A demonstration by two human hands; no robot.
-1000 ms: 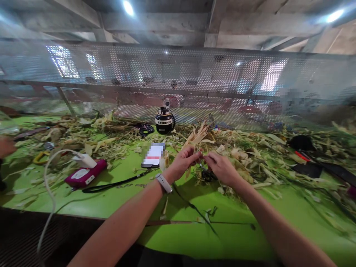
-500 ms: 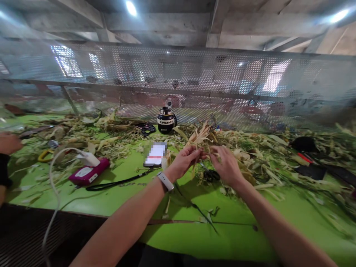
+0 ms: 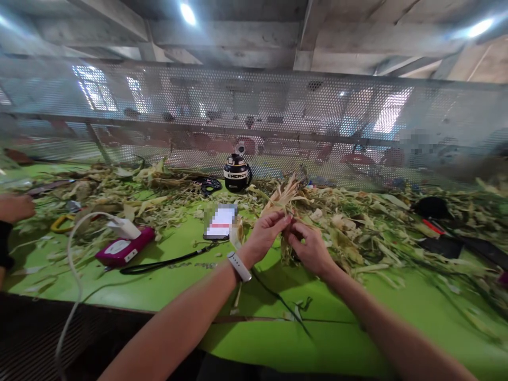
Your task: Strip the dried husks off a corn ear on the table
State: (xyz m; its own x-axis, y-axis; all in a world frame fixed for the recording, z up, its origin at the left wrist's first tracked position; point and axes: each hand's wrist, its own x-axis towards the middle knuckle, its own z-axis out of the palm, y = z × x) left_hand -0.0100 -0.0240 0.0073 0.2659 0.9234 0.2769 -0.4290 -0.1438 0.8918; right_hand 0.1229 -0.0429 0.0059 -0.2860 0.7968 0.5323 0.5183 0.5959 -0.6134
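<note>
Apparently mid-work: left hand (image 3: pixel 270 228) closed on the base of the husk bundle (image 3: pixel 283 196), above the table (image 3: pixel 170 286); right hand (image 3: pixel 311 246) pinched just beside, contents unclear. Bundle gathered, likely unfinished; loose husks (image 3: pixel 377 233) lie around, seemingly unsorted.

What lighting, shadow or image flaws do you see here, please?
Head view: ceiling lights flare; windows glare through the perforated screen; the phone looks partly pixelated; shadow darkens the green table below the left hand and right hand.
</note>
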